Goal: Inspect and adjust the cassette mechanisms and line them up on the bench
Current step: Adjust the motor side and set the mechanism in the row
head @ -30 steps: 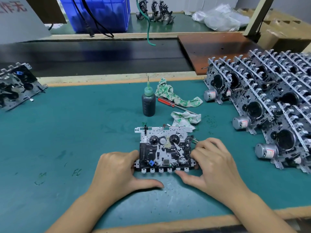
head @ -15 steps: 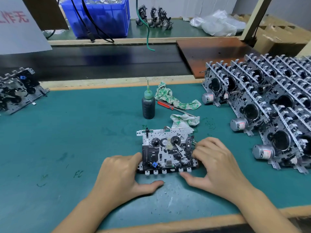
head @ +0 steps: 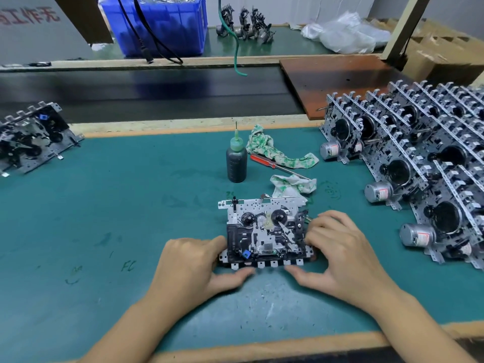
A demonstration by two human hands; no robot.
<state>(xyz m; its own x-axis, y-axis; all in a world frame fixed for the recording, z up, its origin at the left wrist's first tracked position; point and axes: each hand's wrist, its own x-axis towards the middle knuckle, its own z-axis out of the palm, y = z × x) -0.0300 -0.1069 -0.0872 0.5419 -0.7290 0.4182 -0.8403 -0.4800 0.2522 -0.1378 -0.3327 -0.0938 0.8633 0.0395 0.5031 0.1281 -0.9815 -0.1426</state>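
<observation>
Head view, only one. Cassette mechanism (head: pixel 264 233) lies flat on the green bench (head: pixel 131 210), near the front edge, a bit right of centre. Left hand (head: pixel 193 268) grasps its left end, fingers curled at the side, thumb stretched along the front edge w/ the white tabs. Right hand (head: pixel 343 255) grasps the right end the same way, fingers curled over the side, thumb at the front.

Just behind the mech.: dark oil bottle (head: pixel 236 163) w/ green needle tip, upright; can't tell how full. Red-handled screwdriver (head: pixel 272 164) lies to its right, shaft reaching a small white-green rag (head: pixel 293 185) just beside the mech.'s back right corner. Bigger green-patterned rag (head: pixel 275 150) at the bench's back edge.

Right edge of bench: rows of mechanisms (head: pixel 419 163) standing on edge, leaning, silver motors toward the centre. Left edge: another mechanism (head: pixel 31 137) lying flat, partly cut off by the frame.

Past the back edge a dark conveyor belt (head: pixel 146 93), brown board (head: pixel 337 79) at its right. Beyond, on the far bench: blue plastic crate (head: pixel 162 30) holding shiny metal parts, only the top layer seen; black cables hang in front of it. Three upright mechs. (head: pixel 245 23) next to it, then crumpled clear plastic bags (head: pixel 345 35).
</observation>
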